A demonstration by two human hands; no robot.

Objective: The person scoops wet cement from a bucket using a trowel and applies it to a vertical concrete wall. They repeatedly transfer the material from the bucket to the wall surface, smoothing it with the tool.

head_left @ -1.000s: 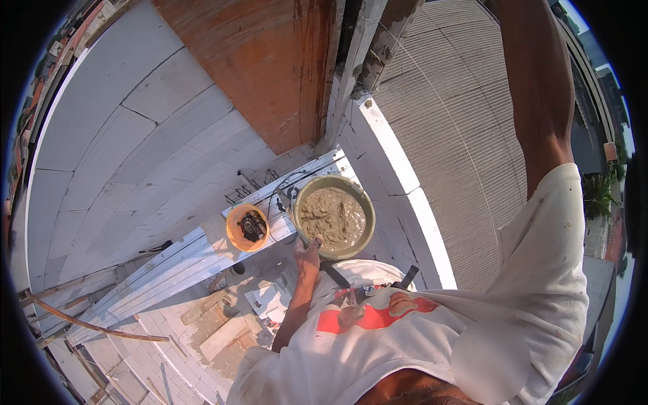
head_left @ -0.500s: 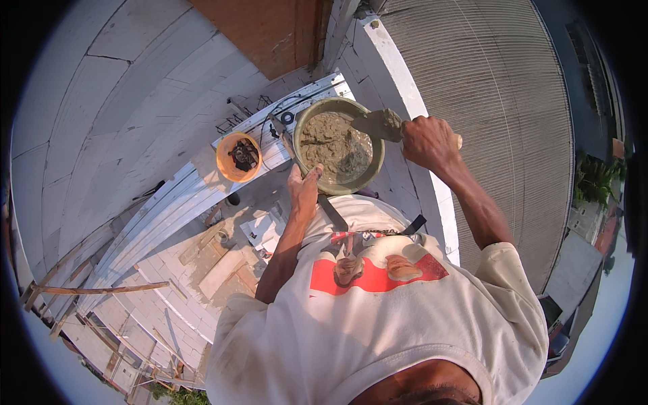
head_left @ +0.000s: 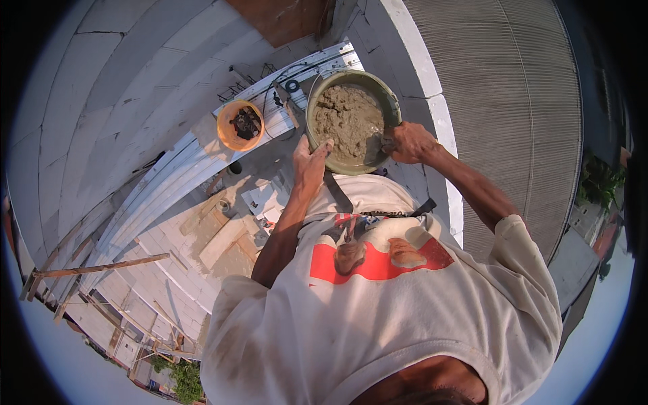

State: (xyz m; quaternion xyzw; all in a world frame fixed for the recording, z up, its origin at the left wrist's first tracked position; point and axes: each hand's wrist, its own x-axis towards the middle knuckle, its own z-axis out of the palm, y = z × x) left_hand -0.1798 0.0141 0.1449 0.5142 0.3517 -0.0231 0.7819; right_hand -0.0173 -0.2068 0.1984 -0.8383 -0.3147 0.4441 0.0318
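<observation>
A green bucket [head_left: 395, 108] holds wet grey-brown mortar [head_left: 344, 115] just in front of my body. My left hand [head_left: 309, 162] grips the lower left rim, thumb at the edge. My right hand [head_left: 412, 142] is closed at the right rim, apparently on the trowel, whose blade is largely hidden in or against the mortar. Left of the bucket, an orange bucket [head_left: 229, 138] with dark pieces inside sits on a long pale ledge [head_left: 165, 182], beside dark cables and a tool with a pale handle [head_left: 290, 111].
Pale block walls [head_left: 101, 88] rise at the left, with a brown board [head_left: 270, 17] at the top. At right, a block parapet [head_left: 442, 121] borders a corrugated roof [head_left: 506, 108]. Below the ledge lie planks [head_left: 219, 239] on a lower level, with timber poles [head_left: 101, 266] at lower left.
My right arm, raised out of view a second ago, came down with a trowel over the bucket and is now lower at its right rim. The view has shifted, leaving the buckets higher in it.
</observation>
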